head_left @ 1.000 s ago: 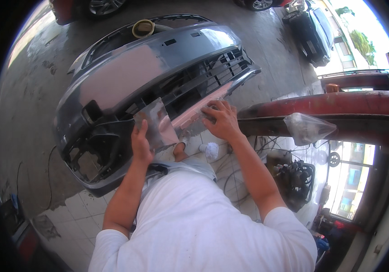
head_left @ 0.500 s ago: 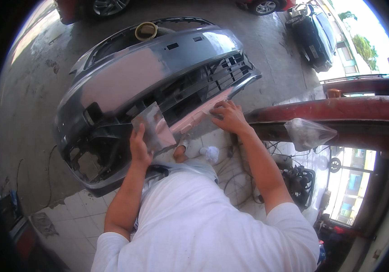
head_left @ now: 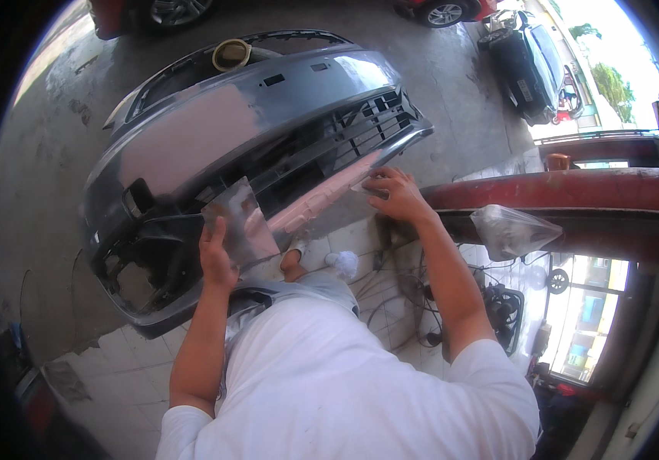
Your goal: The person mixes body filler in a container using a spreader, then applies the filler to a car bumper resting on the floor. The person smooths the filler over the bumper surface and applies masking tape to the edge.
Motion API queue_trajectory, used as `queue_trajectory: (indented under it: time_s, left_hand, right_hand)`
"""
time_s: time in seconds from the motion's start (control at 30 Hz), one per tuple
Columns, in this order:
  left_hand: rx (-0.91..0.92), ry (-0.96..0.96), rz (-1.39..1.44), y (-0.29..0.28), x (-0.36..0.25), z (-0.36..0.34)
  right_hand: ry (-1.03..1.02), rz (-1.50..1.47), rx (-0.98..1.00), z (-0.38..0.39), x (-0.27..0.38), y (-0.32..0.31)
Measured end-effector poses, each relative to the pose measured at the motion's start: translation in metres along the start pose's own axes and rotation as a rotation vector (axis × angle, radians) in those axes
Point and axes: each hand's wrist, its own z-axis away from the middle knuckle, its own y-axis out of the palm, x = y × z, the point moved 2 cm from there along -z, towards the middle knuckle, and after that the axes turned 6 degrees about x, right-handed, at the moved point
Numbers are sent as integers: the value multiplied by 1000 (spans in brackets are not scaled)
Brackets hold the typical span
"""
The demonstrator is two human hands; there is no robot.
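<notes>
"Hands?"
"Apart. The left hand (head_left: 217, 257) grips a plate (head_left: 230, 208) upright before the bumper (head_left: 299, 73); the right hand (head_left: 402, 199), fingers bent, pinches a small flat piece (head_left: 360, 186) beside its pink strip (head_left: 326, 194)."

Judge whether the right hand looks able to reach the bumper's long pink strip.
Likely yes: the right hand is close beside the pink strip, and the sheet in the left hand sits further left, out of its way.
</notes>
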Motion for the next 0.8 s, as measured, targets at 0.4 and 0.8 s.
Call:
queue_trajectory:
  time_s: [0.4, 0.8]
  left_hand:
    - [-37, -10, -68, -7, 6, -3]
    - [-51, 16, -101, -3, 5, -2]
  right_hand:
    - [-6, -55, -111, -19, -55, 3]
    - [2, -69, -217, -32, -97, 8]
